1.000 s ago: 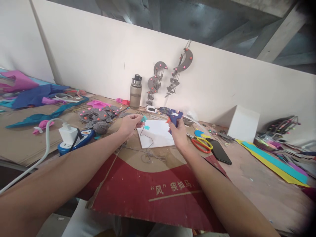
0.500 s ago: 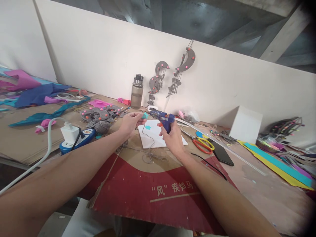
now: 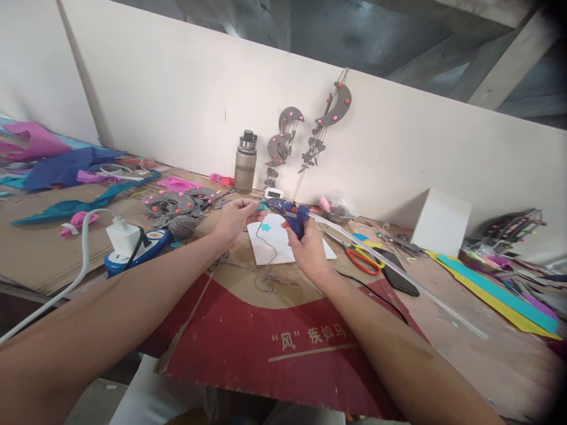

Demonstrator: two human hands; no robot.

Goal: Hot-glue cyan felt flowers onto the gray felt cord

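Note:
Between the fingertips of my left hand [image 3: 237, 221] is a small teal felt piece [image 3: 263, 205], with a grey yarn [image 3: 261, 239] trailing down from it. My right hand [image 3: 308, 248] is wrapped around a blue hot glue gun [image 3: 296, 217], its nozzle close to the teal piece; whether they touch I cannot tell. A long clear glue stick [image 3: 398, 271] sticks out of the gun's back toward the lower right. Below the hands a white board [image 3: 261, 251] carries a teal flower cutout [image 3: 266, 226]. Loose yarn lies on the cardboard in front.
Scissors with red and yellow handles [image 3: 365, 260] and a black phone [image 3: 398, 274] lie to the right. A water bottle [image 3: 245, 165] stands at the back. On the left are a power strip [image 3: 157, 239] and a yarn ball [image 3: 183, 225]. Grey moon ornaments [image 3: 339, 106] hang on the wall.
The glue gun has shifted slightly left, its nozzle now nearer the teal piece. The glue stick's far end has swung a little lower. My left hand keeps its pinch.

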